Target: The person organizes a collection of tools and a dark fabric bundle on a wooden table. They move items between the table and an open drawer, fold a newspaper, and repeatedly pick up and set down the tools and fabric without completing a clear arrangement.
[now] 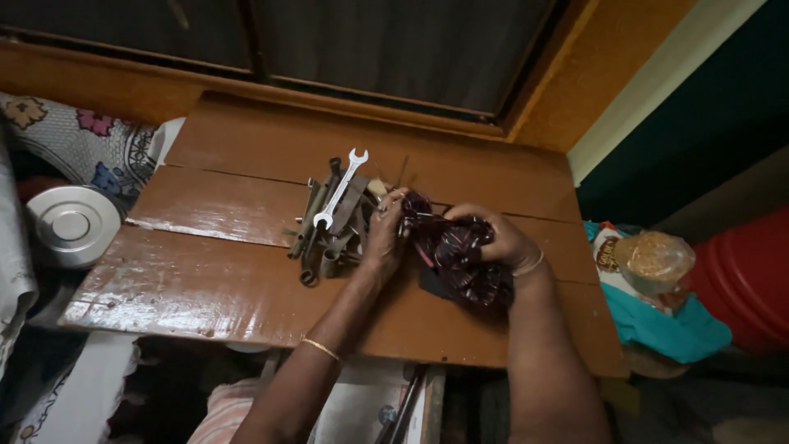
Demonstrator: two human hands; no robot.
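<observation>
A dark crumpled cloth with red stripes (460, 267) lies on a glossy brown wooden table (214, 288). My right hand (493, 234) grips its upper right part, and my left hand (385, 230) pinches its left edge. Just left of my left hand is a pile of several dull metal tools (329, 238). A shiny silver open-ended wrench (341, 189) rests on top of the pile, pointing up and to the right.
A round silver lid (72, 224) and a flowered cloth (82, 144) sit left of the table. At the right are a clear bag of brown grains (655, 261), teal fabric (670, 329) and a red container (748, 275). A dark window runs along the wall behind.
</observation>
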